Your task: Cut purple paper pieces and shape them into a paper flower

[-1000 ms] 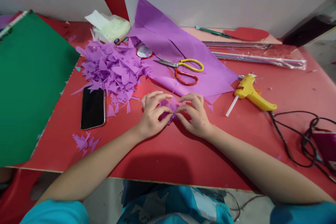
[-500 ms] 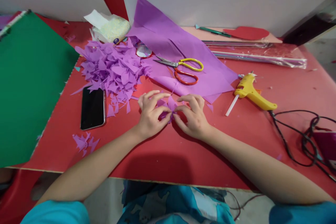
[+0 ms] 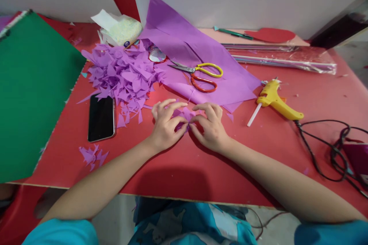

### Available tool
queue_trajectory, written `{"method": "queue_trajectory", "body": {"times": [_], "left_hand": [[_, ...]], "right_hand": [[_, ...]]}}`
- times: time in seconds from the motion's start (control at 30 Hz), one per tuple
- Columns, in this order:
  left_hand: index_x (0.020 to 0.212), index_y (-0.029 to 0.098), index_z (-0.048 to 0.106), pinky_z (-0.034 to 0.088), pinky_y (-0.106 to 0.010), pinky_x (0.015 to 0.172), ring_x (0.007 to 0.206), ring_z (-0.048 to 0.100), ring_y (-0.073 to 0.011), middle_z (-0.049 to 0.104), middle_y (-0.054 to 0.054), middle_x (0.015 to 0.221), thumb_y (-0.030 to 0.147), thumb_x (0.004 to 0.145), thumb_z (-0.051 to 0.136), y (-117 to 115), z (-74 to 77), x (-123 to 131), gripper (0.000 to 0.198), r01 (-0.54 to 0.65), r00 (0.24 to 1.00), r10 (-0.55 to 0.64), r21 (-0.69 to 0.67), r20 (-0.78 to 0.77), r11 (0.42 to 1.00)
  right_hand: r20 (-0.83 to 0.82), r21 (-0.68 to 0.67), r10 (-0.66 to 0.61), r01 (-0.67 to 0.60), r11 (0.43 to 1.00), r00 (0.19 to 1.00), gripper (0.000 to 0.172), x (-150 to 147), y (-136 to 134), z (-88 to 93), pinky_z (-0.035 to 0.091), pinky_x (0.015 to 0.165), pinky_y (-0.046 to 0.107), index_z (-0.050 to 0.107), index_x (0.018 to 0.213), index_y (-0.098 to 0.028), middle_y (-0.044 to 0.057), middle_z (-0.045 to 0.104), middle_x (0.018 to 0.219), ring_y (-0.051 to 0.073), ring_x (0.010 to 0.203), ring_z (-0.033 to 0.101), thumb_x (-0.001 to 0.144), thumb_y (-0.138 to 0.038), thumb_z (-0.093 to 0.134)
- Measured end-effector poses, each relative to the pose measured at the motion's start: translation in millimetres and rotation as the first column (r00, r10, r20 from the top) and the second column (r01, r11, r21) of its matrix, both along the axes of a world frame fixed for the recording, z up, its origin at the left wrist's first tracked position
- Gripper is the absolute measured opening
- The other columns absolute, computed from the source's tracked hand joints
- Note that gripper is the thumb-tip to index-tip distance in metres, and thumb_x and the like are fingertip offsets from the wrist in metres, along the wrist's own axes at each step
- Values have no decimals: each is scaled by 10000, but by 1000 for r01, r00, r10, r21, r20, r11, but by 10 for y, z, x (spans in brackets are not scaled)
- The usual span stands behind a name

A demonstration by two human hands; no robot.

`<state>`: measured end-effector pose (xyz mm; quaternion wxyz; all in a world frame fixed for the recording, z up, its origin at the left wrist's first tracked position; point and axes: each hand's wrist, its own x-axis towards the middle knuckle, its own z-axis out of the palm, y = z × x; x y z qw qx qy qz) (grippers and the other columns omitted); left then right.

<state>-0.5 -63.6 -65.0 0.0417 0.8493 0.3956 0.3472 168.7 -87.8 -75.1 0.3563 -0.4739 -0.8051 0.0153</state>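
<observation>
- Your left hand: thumb + index pinched shut on the purple paper piece, other fingers spread over it.
- Your right hand: same pinch on the same piece from the opp. side; fingertips of both hands nearly touching.
- Piece sits btwn the two hands, low on the red table; can't tell if it's resting on the surface.
- Just beyond your left hand: pile of purple cutouts. Phone outboard of it, face up.
- Just beyond your right hand: big purple sheet w/ scissors lying on it.
- Outboard of your right hand, well apart: yellow glue gun, black cable trailing further out.
- Far outboard of your left hand: green sheet; a few purple scraps near your left forearm.
</observation>
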Motion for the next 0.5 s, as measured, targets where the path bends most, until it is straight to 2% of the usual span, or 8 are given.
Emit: {"method": "queue_trajectory", "body": {"times": [0.27,0.5], "left_hand": [[734,228,660,264,-512,959,1140,407,-279,587,-38,1176,263,742,641,-9,-29,-4,41,-28,996,17,-123,-88,992],[790,240,663,261,-507,940,1156,397,-284,547,-50,1217,312,721,658,-2,-34,0,99,-28,991,-6,-252,-134,967]], "right_hand": [[106,22,55,-58,998,993,59,62,53,13,329,829,440,587,766,-169,107,549,1064,267,1011,431,782,-165,531],[223,-2,137,-140,990,965,89,160,161,31,302,890,469,591,729,-167,105,547,1042,260,1011,418,786,-151,524]]}}
